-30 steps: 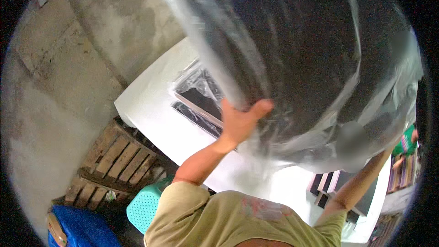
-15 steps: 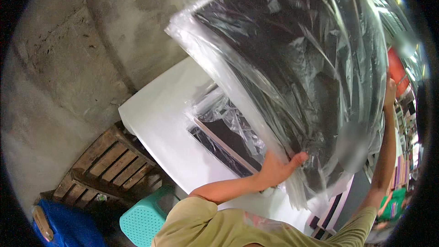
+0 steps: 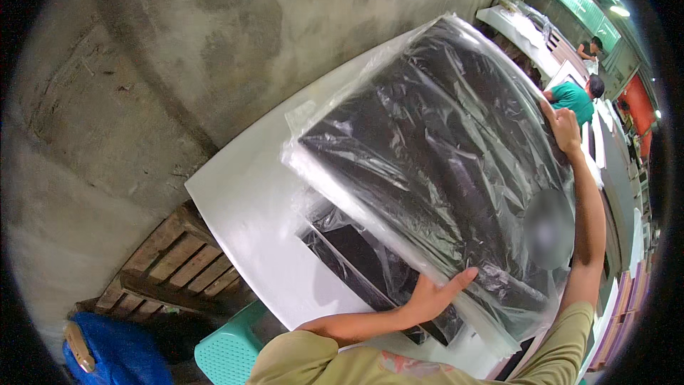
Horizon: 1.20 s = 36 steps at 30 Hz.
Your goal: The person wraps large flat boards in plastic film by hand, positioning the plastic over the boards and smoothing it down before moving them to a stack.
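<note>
A large dark flat panel wrapped in clear plastic point(image 3: 427, 142) lies tilted over a white tabletop point(image 3: 246, 207). My left hand point(image 3: 434, 296) grips its near left edge, thumb on top and fingers hidden beneath. At the right edge, my right hand point(image 3: 565, 128) holds the same panel with its fingers bent round the rim. Loose clear film hangs past the panel's near corner. Partly under it is a smaller dark piece in plastic point(image 3: 353, 249), lying on the white surface close to my left forearm.
A concrete wall point(image 3: 214, 50) runs along the left and far side. Beside the table are a wooden pallet point(image 3: 174, 271), a turquoise stool point(image 3: 228, 349) and a blue bundle point(image 3: 117, 349). Farther right, a person in a green top point(image 3: 573, 103) and another person point(image 3: 590, 50) stand near stacked boards.
The wrapped panel has come down and away from me, now flatter over the table. My right hand has moved forward with its edge; my left hand keeps its grip. The view has shifted.
</note>
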Tool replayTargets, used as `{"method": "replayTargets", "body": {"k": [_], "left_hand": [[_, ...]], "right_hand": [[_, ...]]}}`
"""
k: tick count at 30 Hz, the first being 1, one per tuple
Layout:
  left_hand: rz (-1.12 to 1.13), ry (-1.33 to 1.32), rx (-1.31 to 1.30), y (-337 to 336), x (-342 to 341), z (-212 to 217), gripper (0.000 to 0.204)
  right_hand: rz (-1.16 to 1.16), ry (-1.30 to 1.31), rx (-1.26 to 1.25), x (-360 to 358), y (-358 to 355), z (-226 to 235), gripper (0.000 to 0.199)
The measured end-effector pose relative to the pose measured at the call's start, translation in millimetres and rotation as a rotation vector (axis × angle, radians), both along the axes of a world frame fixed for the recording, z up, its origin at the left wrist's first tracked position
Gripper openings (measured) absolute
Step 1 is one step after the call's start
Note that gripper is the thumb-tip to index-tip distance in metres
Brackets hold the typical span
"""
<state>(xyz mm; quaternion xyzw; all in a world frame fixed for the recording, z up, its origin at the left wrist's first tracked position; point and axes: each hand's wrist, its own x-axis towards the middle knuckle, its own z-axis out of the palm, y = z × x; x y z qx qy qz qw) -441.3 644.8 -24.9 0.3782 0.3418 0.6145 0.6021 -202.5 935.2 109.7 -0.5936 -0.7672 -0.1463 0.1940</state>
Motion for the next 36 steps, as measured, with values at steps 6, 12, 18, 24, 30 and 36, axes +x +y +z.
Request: {"method": "replayTargets", "body": {"k": [6,12,18,24,30,36], "left_hand": [[-0.041,-0.005,-0.158,6.8,-3.6,-15.1,0.039],[-0.107,0.063,-0.203,2.1,5.2,-25.7,0.036],[-0.162,0.028,-0.324,2.2,-1.3,-12.0,0.029],[-0.253,-0.005,-0.438,0.7,-4.0,-15.2,0.032],[-0.618,0.000,-0.420,-12.7,-54.2,-6.4,0.048],[0.019,0.579,0.133,-5.7,-153.2,25.7,0.033]], "right_hand": [[-0.056,-0.025,-0.149,-2.3,23.1,-61.2,0.074],[-0.026,-0.008,-0.134,13.9,43.2,-108.7,0.072],[0.000,0.021,-0.179,9.2,50.2,-117.2,0.070],[-0.069,-0.023,-0.321,9.6,44.3,-111.5,0.069],[0.014,-0.130,-0.368,14.7,49.9,-123.5,0.061],[-0.167,0.020,-0.496,42.3,31.0,-123.2,0.059]]}}
